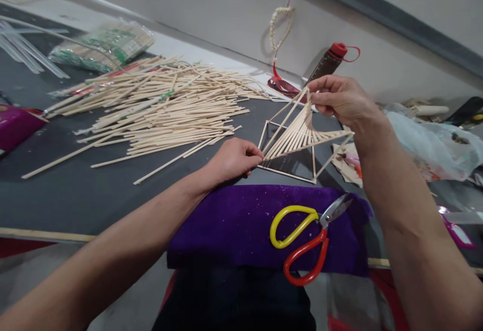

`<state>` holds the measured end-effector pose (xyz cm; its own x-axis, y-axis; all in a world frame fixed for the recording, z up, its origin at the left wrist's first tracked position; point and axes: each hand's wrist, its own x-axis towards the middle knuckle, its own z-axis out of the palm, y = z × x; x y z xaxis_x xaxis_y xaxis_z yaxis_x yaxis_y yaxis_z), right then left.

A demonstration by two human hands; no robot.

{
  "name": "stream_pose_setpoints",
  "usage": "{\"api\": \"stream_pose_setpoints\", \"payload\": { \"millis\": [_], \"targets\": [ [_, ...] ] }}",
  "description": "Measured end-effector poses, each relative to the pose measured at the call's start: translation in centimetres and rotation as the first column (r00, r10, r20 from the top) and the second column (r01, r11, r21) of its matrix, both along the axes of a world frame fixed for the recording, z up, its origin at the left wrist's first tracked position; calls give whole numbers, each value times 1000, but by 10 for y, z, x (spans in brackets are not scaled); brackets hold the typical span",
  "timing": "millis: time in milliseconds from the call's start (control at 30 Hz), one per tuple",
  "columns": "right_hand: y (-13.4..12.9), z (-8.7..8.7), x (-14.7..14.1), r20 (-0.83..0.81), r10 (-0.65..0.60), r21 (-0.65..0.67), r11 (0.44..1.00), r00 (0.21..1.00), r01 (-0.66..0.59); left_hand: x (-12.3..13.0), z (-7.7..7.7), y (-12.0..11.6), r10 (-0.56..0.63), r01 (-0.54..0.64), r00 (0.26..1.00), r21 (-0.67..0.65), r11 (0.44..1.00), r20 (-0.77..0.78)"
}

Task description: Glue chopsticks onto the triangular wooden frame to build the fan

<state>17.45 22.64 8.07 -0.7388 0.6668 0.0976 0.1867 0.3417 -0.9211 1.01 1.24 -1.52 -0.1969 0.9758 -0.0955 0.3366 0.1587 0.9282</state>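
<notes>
A frame model made of thin wooden sticks (298,142) stands on the dark table, with a fan of close-set sticks forming a twisted surface inside it. My left hand (238,157) pinches its near left corner between thumb and fingers. At the raised top corner, my right hand (337,97) grips the stick ends with its fingertips. Just in front of the model, scissors (320,220) with one yellow and one red handle lie with blades slightly parted on a purple cloth (234,225). The fingers cover the joints at both held corners.
A large heap of loose wooden sticks (181,109) spreads left of the model. Behind it lies a plastic-wrapped stick pack (109,44), with clear glue sticks (30,49) farther left. A red-capped bottle (326,64) leans by the wall. Plastic bags (426,140) crowd the right.
</notes>
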Motion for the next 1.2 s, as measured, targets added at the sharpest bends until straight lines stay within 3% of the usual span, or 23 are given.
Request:
{"api": "stream_pose_setpoints", "payload": {
  "millis": [267,467,600,700,800,967,1067,1200],
  "targets": [
    [-1,-1,-1,-18,-3,46,999,1000,3,1,0,0,13,-13,1000,13,1000,-22],
    [1,-4,-2,-77,7,-13,1000,997,-8,3,9,-3,48,-48,999,-24,999,-1],
    [1,1,4,-152,-2,-26,1000,988,-2,-3,17,-7,159,-159,987,47,986,-2],
    [-5,14,15,-232,31,-10,999,972,-35,-8,29,-9,251,-258,966,165,952,62],
    [-27,33,27,-282,110,72,993,953,-93,0,53,-13,251,-267,964,307,913,91],
    [-92,50,38,-294,214,235,961,931,-147,42,99,-21,98,-187,973,457,869,211],
    [-133,47,44,-295,236,306,941,926,-143,66,110,-28,11,-161,956,492,856,294],
    [-177,42,57,-285,151,357,933,946,-41,87,109,-48,55,-208,946,469,859,320]
  ]
}}
